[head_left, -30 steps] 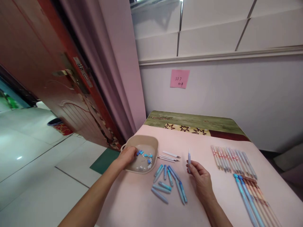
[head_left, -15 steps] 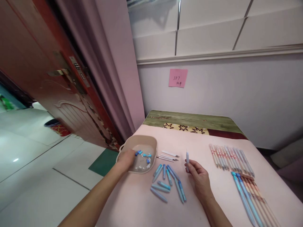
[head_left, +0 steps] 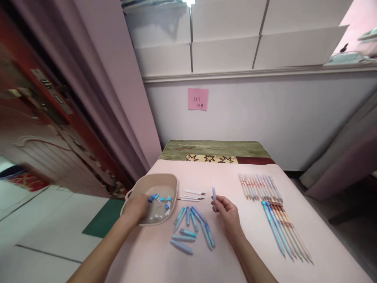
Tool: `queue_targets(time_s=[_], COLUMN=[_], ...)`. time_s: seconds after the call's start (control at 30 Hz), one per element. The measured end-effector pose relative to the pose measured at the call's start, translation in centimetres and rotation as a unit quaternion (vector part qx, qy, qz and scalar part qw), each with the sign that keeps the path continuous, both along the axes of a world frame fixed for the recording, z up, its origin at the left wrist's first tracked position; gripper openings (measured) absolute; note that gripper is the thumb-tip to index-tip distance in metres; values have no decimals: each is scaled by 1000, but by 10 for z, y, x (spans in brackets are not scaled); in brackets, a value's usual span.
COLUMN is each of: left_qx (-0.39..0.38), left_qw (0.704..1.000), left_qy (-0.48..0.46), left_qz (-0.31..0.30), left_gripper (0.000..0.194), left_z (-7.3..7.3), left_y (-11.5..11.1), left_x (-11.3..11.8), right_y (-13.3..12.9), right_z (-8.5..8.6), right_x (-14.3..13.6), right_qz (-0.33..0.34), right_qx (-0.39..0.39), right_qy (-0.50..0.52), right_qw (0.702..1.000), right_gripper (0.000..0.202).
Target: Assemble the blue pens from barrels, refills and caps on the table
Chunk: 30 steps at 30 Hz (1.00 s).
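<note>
Right hand [head_left: 228, 212]: thumb and fingers pinch a pale pen barrel [head_left: 214, 198], roughly upright, thin white tip pointing up, above the pink tabletop [head_left: 144, 263].

Left hand [head_left: 136, 209]: down inside the beige basin [head_left: 170, 182], at its near-left part. Fingertips hidden; cannot tell whether they grip anything. Just right of this hand, within the basin: small blue pieces [head_left: 167, 206] and white bits [head_left: 152, 217].

Between the hands: white refills [head_left: 194, 192], dark tips toward the right hand. Nearer the wearer than these, left of the right hand: loose blue pen parts [head_left: 183, 238], scattered at various angles.

Right of the right hand, farther off: a row of pens with pinkish upper ends [head_left: 257, 187], side by side. Nearer the wearer: two blue pens [head_left: 275, 230] beside several brown-topped pens [head_left: 294, 234].
</note>
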<state>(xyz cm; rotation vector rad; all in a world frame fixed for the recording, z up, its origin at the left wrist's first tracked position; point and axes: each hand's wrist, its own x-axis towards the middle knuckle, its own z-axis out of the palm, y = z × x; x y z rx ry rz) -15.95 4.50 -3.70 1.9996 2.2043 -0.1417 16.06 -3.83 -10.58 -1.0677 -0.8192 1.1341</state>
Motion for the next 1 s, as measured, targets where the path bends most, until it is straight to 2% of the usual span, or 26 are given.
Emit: queue_targets(time_s=[0.17,0.43,0.5,0.57,0.63,0.7,0.77,0.83,0.9,1.0], left_qx=[-21,-50,-37,-14,29,97,134,106,62,8], left_qw=[999,998,999,999,998,992,972,955,966,991], left_qy=[35,31,33,38,31,-23,-134,-202,-174,-36], left_qz=[-16,-17,-20,-27,-40,-74,-141,-191,-182,-127], left_gripper=[31,15,16,20,24,24,18,17,20,33], left_z=[14,-2,4,15,28,36,36,27,14,-6], left_y=[1,-8,-11,-17,-29,-48,-69,-86,-95,-94], left_x=[-1,0,0,5,16,36,63,90,113,135], right_y=[-1,-5,-6,-5,-5,-4,-3,-3,-4,-5], right_z=[1,2,0,-2,-4,-6,-6,-7,-6,-4], right_x=[0,0,0,0,0,-1,-1,-1,-1,0], right_qz=[6,-11,-9,-6,-4,-5,-6,-6,-6,-6], right_qx=[-14,-26,-25,-23,-20,-20,-17,-14,-11,-6], right_qy=[16,9,8,7,3,-1,-2,0,2,2], right_qw=[1000,1000,1000,1000,1000,1000,1000,1000,1000,1000], right_gripper=[35,35,34,33,32,31,32,33,33,31])
